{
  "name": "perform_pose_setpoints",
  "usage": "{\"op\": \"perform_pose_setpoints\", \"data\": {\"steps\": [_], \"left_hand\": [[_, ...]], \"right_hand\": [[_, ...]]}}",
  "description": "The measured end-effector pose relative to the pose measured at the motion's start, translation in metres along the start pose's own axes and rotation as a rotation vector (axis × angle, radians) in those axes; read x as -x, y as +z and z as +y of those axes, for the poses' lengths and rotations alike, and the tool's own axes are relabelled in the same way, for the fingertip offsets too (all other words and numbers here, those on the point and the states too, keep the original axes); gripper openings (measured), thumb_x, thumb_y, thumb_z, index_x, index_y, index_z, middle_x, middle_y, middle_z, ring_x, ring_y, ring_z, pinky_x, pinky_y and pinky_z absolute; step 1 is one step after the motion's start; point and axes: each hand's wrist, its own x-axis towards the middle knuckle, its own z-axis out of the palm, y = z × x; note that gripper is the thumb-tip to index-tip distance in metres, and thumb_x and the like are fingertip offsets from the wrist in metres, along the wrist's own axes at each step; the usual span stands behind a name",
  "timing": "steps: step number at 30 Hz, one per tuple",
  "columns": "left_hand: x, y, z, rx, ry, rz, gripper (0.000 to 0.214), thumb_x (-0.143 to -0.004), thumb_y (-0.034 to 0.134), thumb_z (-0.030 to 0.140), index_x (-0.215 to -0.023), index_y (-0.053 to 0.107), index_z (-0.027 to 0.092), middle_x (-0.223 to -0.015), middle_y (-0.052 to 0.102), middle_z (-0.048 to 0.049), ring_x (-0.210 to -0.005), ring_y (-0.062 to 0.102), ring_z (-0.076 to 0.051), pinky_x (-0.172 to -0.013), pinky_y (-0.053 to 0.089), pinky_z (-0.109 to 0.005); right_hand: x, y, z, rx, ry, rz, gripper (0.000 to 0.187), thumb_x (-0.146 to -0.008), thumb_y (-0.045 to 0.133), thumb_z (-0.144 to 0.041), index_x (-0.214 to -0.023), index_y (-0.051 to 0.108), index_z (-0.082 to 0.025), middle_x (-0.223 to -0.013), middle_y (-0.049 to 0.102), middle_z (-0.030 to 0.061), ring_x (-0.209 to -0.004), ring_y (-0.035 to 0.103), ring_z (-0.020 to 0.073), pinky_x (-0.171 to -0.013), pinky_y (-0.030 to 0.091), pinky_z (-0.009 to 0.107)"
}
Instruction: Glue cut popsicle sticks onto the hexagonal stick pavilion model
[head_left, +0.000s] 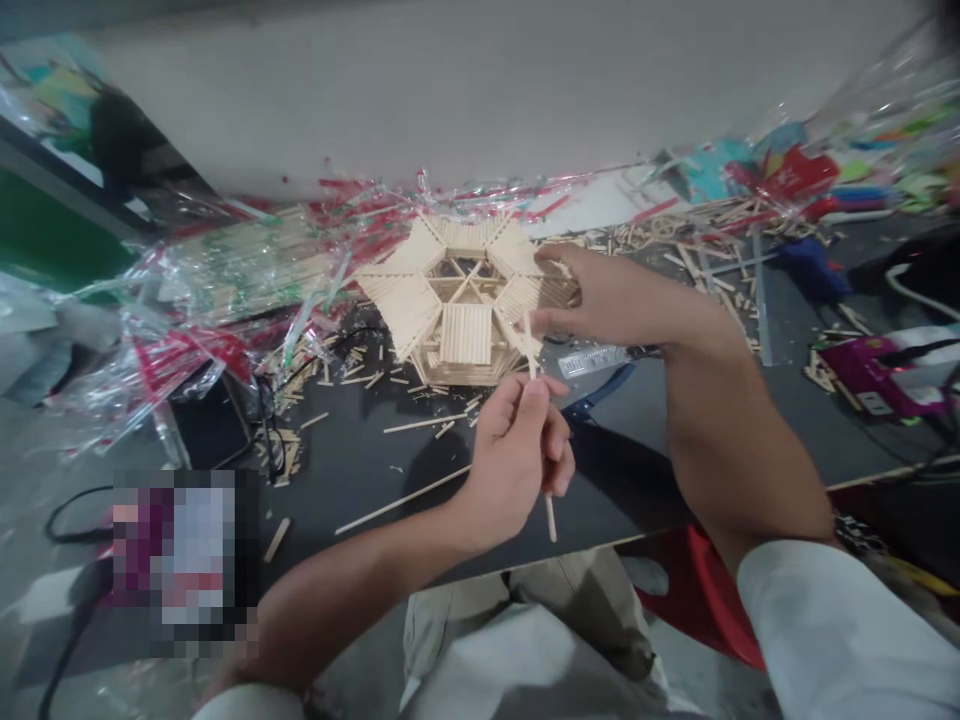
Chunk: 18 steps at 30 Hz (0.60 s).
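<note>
1. My left hand (514, 450), low centre of the frame, is nearly closed, pinching a thin wooden stick (550, 518) upright.
2. My right hand (611, 305) is half open, laid over the right edge of the hexagonal stick model (465, 335). I cannot tell whether it grips anything.
3. The model sits upper centre on the dark surface (360, 480), with loose sticks (420, 425) scattered in front of it.
4. The step in hand looks like fitting this stick to the model; its top end stands just beside my right hand.
5. The next move seems to call for steadying the model and lining the stick up against it.
</note>
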Motion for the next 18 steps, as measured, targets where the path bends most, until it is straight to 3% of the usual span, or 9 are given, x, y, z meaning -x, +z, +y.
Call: {"op": "perform_pose_setpoints", "data": {"steps": [4, 8, 14, 18], "left_hand": [[0.000, -0.001, 0.001, 0.009, -0.001, 0.028, 0.034, -0.098, 0.067, 0.050, -0.091, 0.054, 0.019, -0.052, 0.046, 0.0121, -0.030, 0.042, -0.004, -0.031, 0.026, -0.015], [-0.003, -0.005, 0.000, 0.006, 0.021, 0.066, 0.032, -0.098, 0.067, 0.048, -0.091, 0.054, 0.020, -0.052, 0.046, 0.0122, -0.030, 0.042, -0.004, -0.031, 0.026, -0.015], [-0.011, -0.009, 0.011, 0.000, 0.001, 0.088, 0.020, -0.102, 0.060, 0.036, -0.092, 0.056, 0.019, -0.053, 0.048, 0.0102, -0.031, 0.044, -0.005, -0.033, 0.029, -0.016], [-0.017, -0.011, 0.015, -0.009, -0.035, 0.153, 0.018, -0.103, 0.052, 0.030, -0.090, 0.056, 0.019, -0.053, 0.047, 0.0093, -0.029, 0.043, -0.006, -0.033, 0.028, -0.018]], "right_hand": [[-0.008, 0.005, 0.012, -0.119, -0.052, 0.067, 0.090, -0.067, 0.086, -0.066, -0.143, 0.065, -0.021, -0.150, 0.061, 0.0145, -0.133, 0.059, 0.0439, -0.113, 0.048, 0.061], [-0.023, 0.015, 0.028, -0.344, -0.075, 0.124, 0.092, -0.063, 0.091, -0.062, -0.142, 0.064, -0.022, -0.144, 0.064, 0.0125, -0.123, 0.063, 0.0403, -0.104, 0.055, 0.059], [-0.045, 0.028, 0.048, -0.652, -0.141, 0.120, 0.100, -0.052, 0.094, -0.071, -0.135, 0.065, -0.025, -0.143, 0.064, 0.0106, -0.123, 0.064, 0.0374, -0.102, 0.058, 0.057], [-0.045, 0.029, 0.050, -0.642, -0.133, 0.132, 0.098, -0.053, 0.093, -0.070, -0.134, 0.064, -0.023, -0.132, 0.070, 0.0110, -0.113, 0.068, 0.0347, -0.099, 0.060, 0.055]]}}
